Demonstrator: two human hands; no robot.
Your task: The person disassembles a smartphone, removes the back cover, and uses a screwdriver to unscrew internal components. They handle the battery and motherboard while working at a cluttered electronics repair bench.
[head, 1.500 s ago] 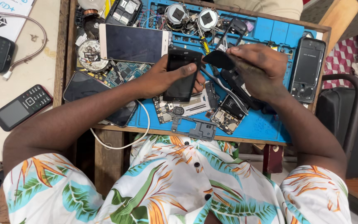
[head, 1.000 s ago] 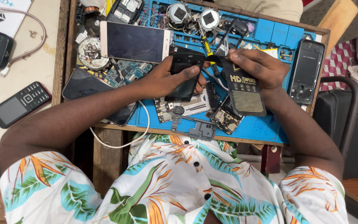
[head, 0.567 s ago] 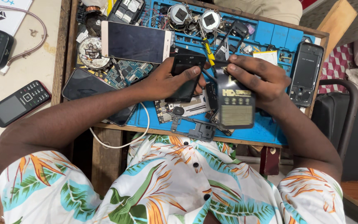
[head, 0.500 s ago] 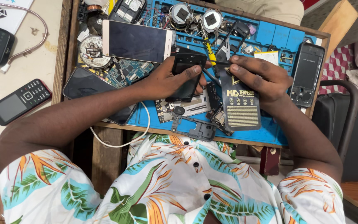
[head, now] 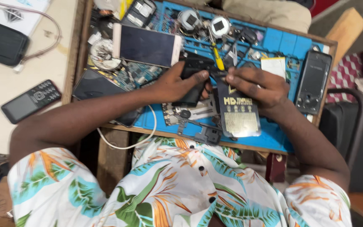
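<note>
Head view: our left hand [head: 177, 84] grips one black phone [head: 192, 80]. Our right hand [head: 259, 86] pinches one dark packet [head: 238, 113]. Two more phones, one white [head: 145, 44], one black [head: 314, 82], lie on the blue mat [head: 274, 138].

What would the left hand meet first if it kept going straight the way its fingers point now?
The left hand, gripping a black phone, points right toward the right hand. Their fingertips nearly meet already, so it would probably meet those fingers first, above the black and gold packet; depth is unclear.

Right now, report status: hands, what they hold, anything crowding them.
Left hand gripping black phone. Right hand pinching top edge of black packet. Blue mat crowded: circuit boards, yellow screwdriver, white-framed phone close by.
</note>
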